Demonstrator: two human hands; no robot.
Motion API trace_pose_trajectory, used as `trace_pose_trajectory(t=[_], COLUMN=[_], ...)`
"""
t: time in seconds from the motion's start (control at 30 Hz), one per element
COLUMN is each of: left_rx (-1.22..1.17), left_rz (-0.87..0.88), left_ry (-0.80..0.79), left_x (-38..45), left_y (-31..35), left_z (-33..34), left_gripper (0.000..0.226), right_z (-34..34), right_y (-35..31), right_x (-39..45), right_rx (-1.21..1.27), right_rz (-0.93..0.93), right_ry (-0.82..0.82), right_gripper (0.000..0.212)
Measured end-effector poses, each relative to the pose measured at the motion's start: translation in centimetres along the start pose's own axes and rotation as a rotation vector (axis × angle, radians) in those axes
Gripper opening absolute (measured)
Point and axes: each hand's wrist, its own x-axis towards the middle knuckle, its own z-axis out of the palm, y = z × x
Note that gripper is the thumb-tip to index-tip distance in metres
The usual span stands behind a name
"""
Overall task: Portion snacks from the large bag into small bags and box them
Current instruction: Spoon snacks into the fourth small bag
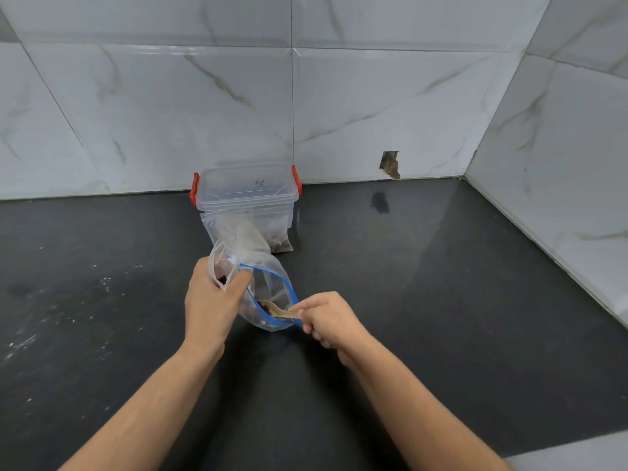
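- So that its mouth stays wide, the small bag, the one with the blue zip rim, is gripped at its upper edge by the left hand, with the thumb pressed over the plastic; a second fold of clear plastic is bunched in the same grip.
- The mouth is turned toward 3 o'clock, where it can be reached by the right hand.
- A pale spoon is pinched between the fingers of the right hand, and its bowl is held inside the rim, carrying dark snacks, judged to be a portion being tipped in.
- The bag is held just over the tabletop, so spills would fall short.
- The large bag is stood at 12 o'clock from the hands, leaning against the box, with brown snacks settled in its lower corner.
- The box is set against the wall, its clear lid on; whether the red clips are latched cannot be told.
- Boxing is judged not yet begun.
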Motion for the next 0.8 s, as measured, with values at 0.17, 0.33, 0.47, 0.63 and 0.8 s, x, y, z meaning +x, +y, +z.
trace_pose_trajectory(t=[0.17, 0.33, 0.47, 0.63, 0.8], left_rx=[0.074, 0.146, 0.253, 0.279, 0.288], left_rz=[0.072, 0.185, 0.193, 0.220, 0.222], left_ry=[-0.002, 0.011, 0.009, 0.025, 0.032], left_x=[0.2, 0.4, 0.8, 0.5, -0.1], left_y=[-0.4, -0.7, -2.0, -2.0, -1.7], left_z=[-0.5, -0.5, -0.8, -1.0, -0.5], left_gripper=[0.017, 0.011, 0.037, 0.047, 0.046], right_z=[-1.7, -2.9, -3.9, -5.0, -4.0], right_y=[0.2, 0.1, -0.3, -2.4, -6.7], right_x=[-0.5, -1.2, -2.2, -4.0, -6.3], right_rx=[0.059, 0.059, 0.037, 0.050, -0.187], right_rz=[-0.055, -0.119, -0.176, -0.345, -0.513], right_ry=[0.031, 0.065, 0.124, 0.218, 0.279], right_gripper=[0.030, 0.031, 0.032, 0.025, 0.021])
